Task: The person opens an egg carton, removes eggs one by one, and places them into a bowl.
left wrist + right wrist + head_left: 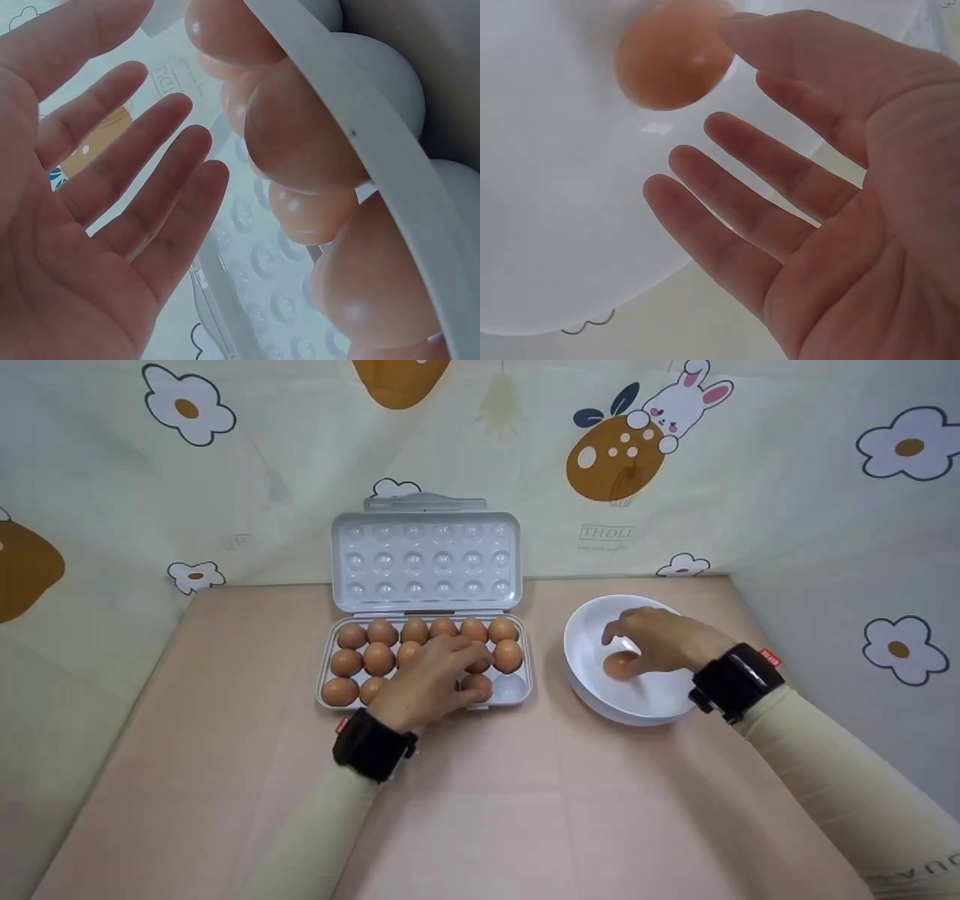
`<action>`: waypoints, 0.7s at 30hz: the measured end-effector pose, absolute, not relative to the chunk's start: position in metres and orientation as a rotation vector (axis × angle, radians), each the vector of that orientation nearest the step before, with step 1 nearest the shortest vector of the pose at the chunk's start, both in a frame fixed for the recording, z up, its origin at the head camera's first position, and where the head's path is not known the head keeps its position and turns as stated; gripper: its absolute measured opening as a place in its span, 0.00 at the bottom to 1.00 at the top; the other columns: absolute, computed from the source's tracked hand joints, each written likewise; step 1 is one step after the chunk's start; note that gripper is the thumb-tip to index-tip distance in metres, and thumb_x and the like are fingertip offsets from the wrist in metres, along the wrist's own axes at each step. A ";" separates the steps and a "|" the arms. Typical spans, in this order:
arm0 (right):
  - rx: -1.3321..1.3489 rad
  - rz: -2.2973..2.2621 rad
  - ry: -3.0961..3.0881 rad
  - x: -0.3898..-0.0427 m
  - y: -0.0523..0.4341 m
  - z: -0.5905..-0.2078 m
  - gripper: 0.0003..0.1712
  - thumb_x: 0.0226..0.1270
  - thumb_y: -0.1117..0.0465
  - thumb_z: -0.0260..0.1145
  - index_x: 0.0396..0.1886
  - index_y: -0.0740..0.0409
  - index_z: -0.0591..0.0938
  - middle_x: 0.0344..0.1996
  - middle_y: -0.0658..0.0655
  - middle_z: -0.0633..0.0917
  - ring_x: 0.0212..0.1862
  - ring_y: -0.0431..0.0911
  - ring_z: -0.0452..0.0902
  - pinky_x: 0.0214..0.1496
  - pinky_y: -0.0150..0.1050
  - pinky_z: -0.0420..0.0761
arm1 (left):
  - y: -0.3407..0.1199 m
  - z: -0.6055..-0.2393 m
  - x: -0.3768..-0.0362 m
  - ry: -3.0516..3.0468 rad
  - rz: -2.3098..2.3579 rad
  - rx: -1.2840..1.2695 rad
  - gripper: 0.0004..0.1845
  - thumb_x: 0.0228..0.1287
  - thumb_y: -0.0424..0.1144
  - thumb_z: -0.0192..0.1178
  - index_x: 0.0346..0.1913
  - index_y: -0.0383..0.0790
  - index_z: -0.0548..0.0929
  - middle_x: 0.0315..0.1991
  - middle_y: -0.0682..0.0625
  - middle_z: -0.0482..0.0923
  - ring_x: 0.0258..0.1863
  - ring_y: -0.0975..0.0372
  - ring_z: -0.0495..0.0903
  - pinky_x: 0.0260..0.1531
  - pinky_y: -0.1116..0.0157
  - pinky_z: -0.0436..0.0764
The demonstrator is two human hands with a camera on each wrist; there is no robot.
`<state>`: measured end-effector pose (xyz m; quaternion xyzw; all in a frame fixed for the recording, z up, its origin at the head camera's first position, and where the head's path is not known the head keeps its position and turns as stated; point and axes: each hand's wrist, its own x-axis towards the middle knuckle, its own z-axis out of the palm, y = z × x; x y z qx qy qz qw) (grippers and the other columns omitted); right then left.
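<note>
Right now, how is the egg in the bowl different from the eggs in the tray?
The egg in the bowl lies alone on the smooth inside of the white bowl; the eggs in the tray sit packed in rows, each in its own cup. The right hand hovers over the bowl egg, the left hand over the tray eggs. All are brown.

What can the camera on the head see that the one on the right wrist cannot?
Only the head view shows the egg tray with its raised lid, its rows of brown eggs, and the left hand over them. Only the right wrist view shows the right hand from the palm side, fingers straight, holding nothing. Both show the white bowl and the single egg lying in it.
</note>
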<state>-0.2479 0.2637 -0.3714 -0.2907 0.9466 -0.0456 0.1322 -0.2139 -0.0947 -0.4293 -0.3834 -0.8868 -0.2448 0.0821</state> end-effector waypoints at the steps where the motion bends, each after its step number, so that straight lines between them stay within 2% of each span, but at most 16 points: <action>1: -0.846 -0.146 2.763 -0.245 0.263 -0.368 0.19 0.69 0.62 0.75 0.58 0.60 0.87 0.53 0.63 0.87 0.53 0.56 0.80 0.63 0.55 0.80 | -0.094 -0.429 -0.214 -2.652 -0.731 -1.159 0.13 0.62 0.35 0.76 0.47 0.43 0.85 0.44 0.48 0.85 0.51 0.54 0.77 0.55 0.56 0.77; 5: -0.911 -0.199 2.812 -0.232 0.261 -0.355 0.21 0.71 0.62 0.73 0.62 0.59 0.86 0.60 0.63 0.84 0.63 0.59 0.79 0.68 0.57 0.78 | -0.092 -0.427 -0.217 -2.721 -0.698 -1.192 0.12 0.64 0.34 0.75 0.48 0.42 0.87 0.44 0.47 0.85 0.49 0.54 0.77 0.53 0.56 0.78; 9: -1.010 -0.211 2.857 -0.223 0.259 -0.346 0.22 0.70 0.62 0.75 0.62 0.59 0.86 0.62 0.64 0.84 0.65 0.61 0.79 0.68 0.58 0.79 | -0.086 -0.421 -0.224 -2.810 -0.612 -1.228 0.09 0.65 0.31 0.72 0.46 0.42 0.86 0.35 0.48 0.80 0.40 0.56 0.76 0.43 0.60 0.77; 14: -1.064 -0.196 2.877 -0.215 0.257 -0.344 0.27 0.65 0.67 0.78 0.64 0.58 0.84 0.66 0.64 0.81 0.68 0.62 0.77 0.67 0.59 0.80 | -0.079 -0.413 -0.230 -2.881 -0.488 -1.291 0.17 0.62 0.27 0.70 0.51 0.48 0.86 0.26 0.52 0.76 0.31 0.59 0.75 0.31 0.64 0.73; 18: -1.115 -0.204 2.882 -0.211 0.256 -0.344 0.32 0.60 0.70 0.79 0.65 0.57 0.84 0.68 0.63 0.80 0.70 0.60 0.75 0.69 0.58 0.79 | -0.075 -0.413 -0.232 -2.910 -0.441 -1.308 0.20 0.62 0.27 0.70 0.55 0.49 0.86 0.26 0.53 0.79 0.29 0.59 0.76 0.29 0.65 0.74; 21: -1.121 -0.221 2.881 -0.210 0.254 -0.344 0.29 0.64 0.69 0.77 0.66 0.55 0.83 0.69 0.62 0.79 0.71 0.60 0.74 0.70 0.58 0.78 | -0.072 -0.415 -0.231 -2.916 -0.437 -1.310 0.20 0.63 0.26 0.70 0.56 0.48 0.87 0.28 0.52 0.82 0.31 0.58 0.77 0.28 0.64 0.75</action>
